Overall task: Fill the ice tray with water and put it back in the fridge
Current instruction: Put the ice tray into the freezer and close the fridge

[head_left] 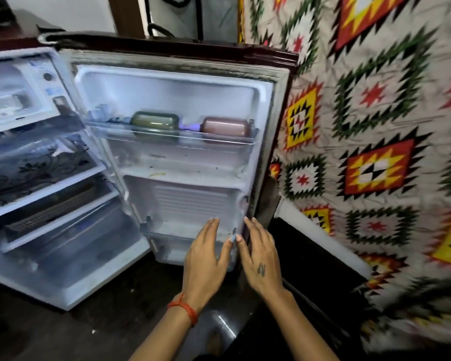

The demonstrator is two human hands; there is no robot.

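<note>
— Where has this got to, would you say?

— The fridge (50, 152) stands wide open, its door (182, 157) swung out toward us. Both hands are low on that door, at about six o'clock in the view. The left hand (206, 254) is flat with fingers spread, against the bottom door rack (167, 235); the right hand (261, 254) is open too, fingers loosely together, at the door's outer edge. Neither grips anything.

— And the ice tray?

— I can't pick it out for certain. There's a pale ribbed shape in the freezer box (13, 100) up at ten o'clock that might be it, but it's too blurred to say. The hands certainly carry no tray.

— So which step?

— My guess: either just opened to fetch the tray, or about to push the door shut. With the palms laid on the door, closing looks likelier. If the tray isn't filled yet, the next move calls for a reach up to that freezer box.

— Anything to read?

— A small blue label (54, 91) beside the freezer control, illegible. The green tub (155, 122) and pinkish tub (225, 127) on the upper door shelf show no writing. There's a small dark mark on the back of the right hand, unreadable.
</note>
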